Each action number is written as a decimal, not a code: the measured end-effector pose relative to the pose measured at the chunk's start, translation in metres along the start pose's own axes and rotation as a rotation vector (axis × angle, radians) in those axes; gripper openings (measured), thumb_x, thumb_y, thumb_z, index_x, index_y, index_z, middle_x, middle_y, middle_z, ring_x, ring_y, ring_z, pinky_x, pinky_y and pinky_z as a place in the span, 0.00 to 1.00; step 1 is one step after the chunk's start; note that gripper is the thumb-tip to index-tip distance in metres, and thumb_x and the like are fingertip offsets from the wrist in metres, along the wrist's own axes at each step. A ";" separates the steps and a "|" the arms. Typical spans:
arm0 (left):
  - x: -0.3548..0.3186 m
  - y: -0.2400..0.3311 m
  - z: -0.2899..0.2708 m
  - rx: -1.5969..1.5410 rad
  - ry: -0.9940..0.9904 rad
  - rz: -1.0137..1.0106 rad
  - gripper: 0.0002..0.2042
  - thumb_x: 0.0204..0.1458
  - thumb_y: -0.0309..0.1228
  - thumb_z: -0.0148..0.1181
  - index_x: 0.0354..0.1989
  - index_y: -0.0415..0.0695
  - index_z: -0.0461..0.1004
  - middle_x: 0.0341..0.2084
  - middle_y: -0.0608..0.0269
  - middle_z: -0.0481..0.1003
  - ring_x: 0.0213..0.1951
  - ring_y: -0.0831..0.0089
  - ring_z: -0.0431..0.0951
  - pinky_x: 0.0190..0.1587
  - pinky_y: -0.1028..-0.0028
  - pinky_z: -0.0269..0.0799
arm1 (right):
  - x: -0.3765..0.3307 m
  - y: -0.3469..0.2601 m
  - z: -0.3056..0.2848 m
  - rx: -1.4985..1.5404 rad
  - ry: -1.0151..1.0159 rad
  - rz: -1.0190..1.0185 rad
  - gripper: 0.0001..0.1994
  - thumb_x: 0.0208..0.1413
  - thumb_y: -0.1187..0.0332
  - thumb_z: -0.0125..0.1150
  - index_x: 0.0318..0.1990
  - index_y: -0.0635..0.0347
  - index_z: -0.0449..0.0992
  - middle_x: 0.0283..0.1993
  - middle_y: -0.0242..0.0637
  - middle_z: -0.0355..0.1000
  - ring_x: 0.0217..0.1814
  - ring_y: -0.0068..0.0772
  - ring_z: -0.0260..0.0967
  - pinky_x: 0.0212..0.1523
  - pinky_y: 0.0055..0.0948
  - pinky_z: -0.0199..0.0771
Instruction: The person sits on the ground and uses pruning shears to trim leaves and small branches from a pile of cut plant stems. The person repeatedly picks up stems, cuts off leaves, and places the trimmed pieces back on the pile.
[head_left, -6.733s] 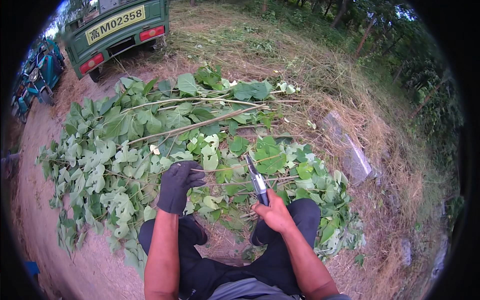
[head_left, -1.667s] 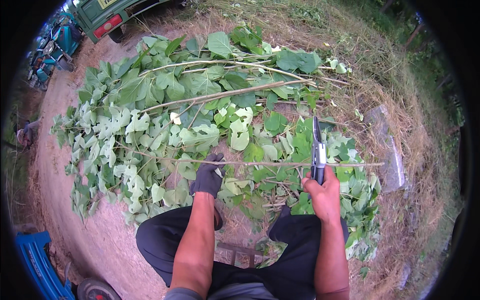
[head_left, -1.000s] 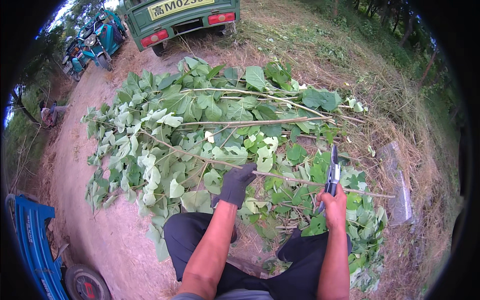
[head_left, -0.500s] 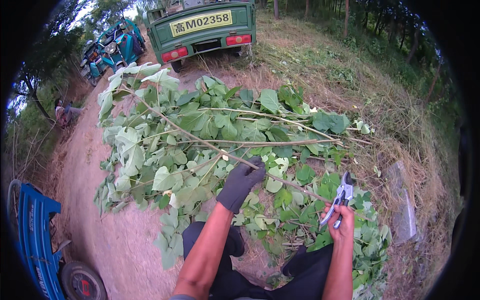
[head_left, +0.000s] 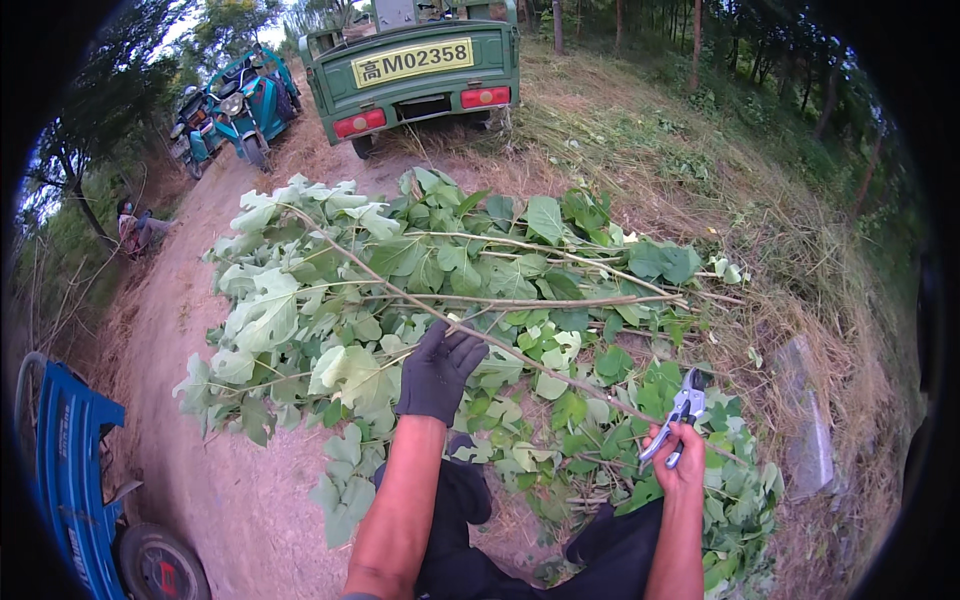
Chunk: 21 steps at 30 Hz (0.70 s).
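Over there, dark characters fill a yellow plate on the green cargo vehicle, and pale lettering runs down a blue vehicle. The gloved left hand has its fingers loosely spread against a leafy branch slanting over the leaf pile; the right hand's fingers curl around pruning shears.

There are one pruner, one glove and two taillights.

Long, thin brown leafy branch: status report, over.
Dark-gloved left hand open at branch; bare right hand gripping silver-and-black pruning shears; branch crosses green leafy pile.
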<state>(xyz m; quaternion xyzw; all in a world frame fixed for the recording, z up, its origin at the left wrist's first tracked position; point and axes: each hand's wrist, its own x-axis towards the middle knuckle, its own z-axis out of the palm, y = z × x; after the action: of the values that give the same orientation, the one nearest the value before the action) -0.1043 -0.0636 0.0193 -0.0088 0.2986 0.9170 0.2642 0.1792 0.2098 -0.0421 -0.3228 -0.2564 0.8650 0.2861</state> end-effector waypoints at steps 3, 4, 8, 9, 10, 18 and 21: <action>0.002 -0.004 -0.006 -0.102 0.016 -0.013 0.16 0.60 0.34 0.54 0.49 0.34 0.69 0.50 0.40 0.71 0.53 0.47 0.73 0.57 0.52 0.73 | -0.003 -0.001 0.002 -0.002 0.012 -0.003 0.05 0.51 0.73 0.54 0.35 0.65 0.70 0.26 0.40 0.70 0.30 0.40 0.72 0.29 0.43 0.77; 0.003 -0.004 -0.007 -0.127 0.020 -0.021 0.16 0.59 0.34 0.54 0.49 0.34 0.69 0.50 0.39 0.71 0.53 0.46 0.73 0.57 0.52 0.72 | -0.003 -0.002 0.000 0.008 0.017 -0.011 0.05 0.51 0.73 0.54 0.35 0.64 0.70 0.26 0.40 0.70 0.30 0.40 0.72 0.29 0.43 0.77; -0.002 -0.008 -0.014 -0.132 -0.001 -0.075 0.16 0.58 0.31 0.55 0.50 0.33 0.69 0.50 0.41 0.72 0.53 0.48 0.73 0.57 0.52 0.73 | -0.004 -0.009 -0.011 -0.005 0.065 0.008 0.04 0.51 0.73 0.54 0.33 0.63 0.70 0.26 0.41 0.71 0.31 0.42 0.73 0.32 0.45 0.74; -0.002 -0.009 -0.012 -0.114 -0.018 -0.041 0.16 0.58 0.31 0.55 0.50 0.33 0.69 0.49 0.42 0.72 0.53 0.49 0.74 0.57 0.53 0.73 | -0.005 -0.010 -0.009 -0.034 0.062 0.064 0.05 0.51 0.72 0.55 0.34 0.64 0.69 0.27 0.43 0.71 0.31 0.43 0.73 0.33 0.47 0.75; -0.001 -0.011 -0.009 -0.094 -0.037 -0.009 0.15 0.59 0.31 0.55 0.50 0.34 0.69 0.49 0.44 0.73 0.52 0.50 0.75 0.56 0.54 0.74 | -0.005 -0.009 -0.007 -0.062 0.060 0.120 0.07 0.51 0.71 0.55 0.36 0.65 0.69 0.28 0.44 0.72 0.31 0.45 0.73 0.35 0.48 0.76; -0.001 -0.033 0.014 0.150 -0.069 0.033 0.17 0.59 0.33 0.57 0.54 0.39 0.68 0.48 0.54 0.73 0.49 0.59 0.77 0.49 0.61 0.79 | -0.036 -0.005 0.010 -0.518 -0.161 0.146 0.17 0.50 0.73 0.57 0.48 0.71 0.68 0.40 0.46 0.75 0.37 0.39 0.77 0.41 0.40 0.81; -0.004 -0.047 0.009 0.177 -0.062 0.002 0.19 0.58 0.35 0.58 0.55 0.40 0.67 0.48 0.56 0.73 0.49 0.59 0.76 0.50 0.59 0.77 | -0.058 0.006 0.038 -0.712 -0.280 0.175 0.21 0.47 0.71 0.62 0.50 0.68 0.70 0.42 0.41 0.75 0.40 0.32 0.75 0.44 0.29 0.72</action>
<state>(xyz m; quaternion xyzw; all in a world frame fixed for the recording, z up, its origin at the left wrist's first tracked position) -0.0771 -0.0284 0.0023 0.0434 0.3703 0.8871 0.2722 0.1868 0.1572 0.0029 -0.3014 -0.5486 0.7787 0.0434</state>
